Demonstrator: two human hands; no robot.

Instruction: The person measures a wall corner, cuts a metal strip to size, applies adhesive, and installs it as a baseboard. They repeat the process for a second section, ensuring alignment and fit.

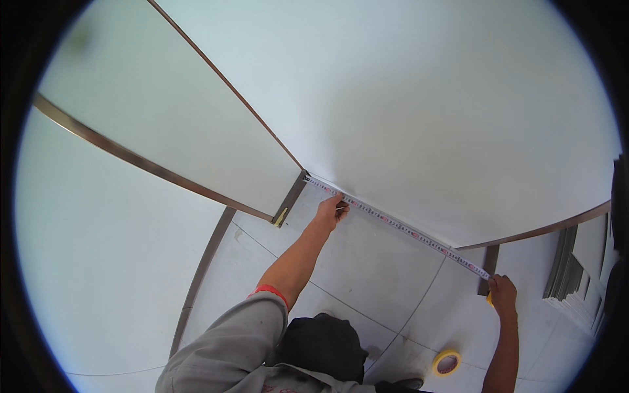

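White tape (403, 228), left arm (295, 257) outstretched, fingers (341, 213) curled

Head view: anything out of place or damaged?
Mildly odd: a ragged yellow patch on the otherwise plain dark trim, left of the left hand; residue or damage, I can't tell. A tape roll lies loose on the floor. No spill shows.

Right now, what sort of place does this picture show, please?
Probably an indoor room being fitted out, though I cannot be sure. A pulled-out tape measure, a roll of yellow tape on the tiled floor and a stack of flat boards at the right suggest it.
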